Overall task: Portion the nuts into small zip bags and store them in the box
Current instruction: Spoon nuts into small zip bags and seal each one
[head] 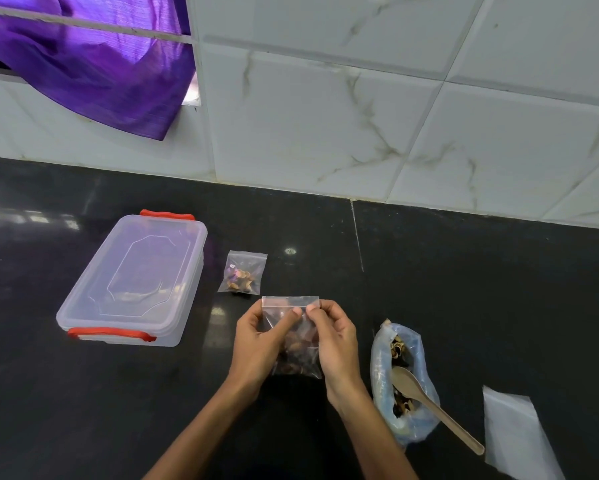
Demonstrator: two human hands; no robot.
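Saw left hand [256,344] and right hand [332,337] both pinching zip strip of nut-filled zip bag [296,341], held above bench [464,289]. Risk judged: partial seal, nuts spilling. Lidded box [135,278] sat well left, closed.

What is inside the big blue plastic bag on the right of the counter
Inside the blue bag lie brown nut pieces and the bowl of a wooden spoon, whose handle sticks out toward the near edge. The bag's cloudy walls hide how much remains underneath.
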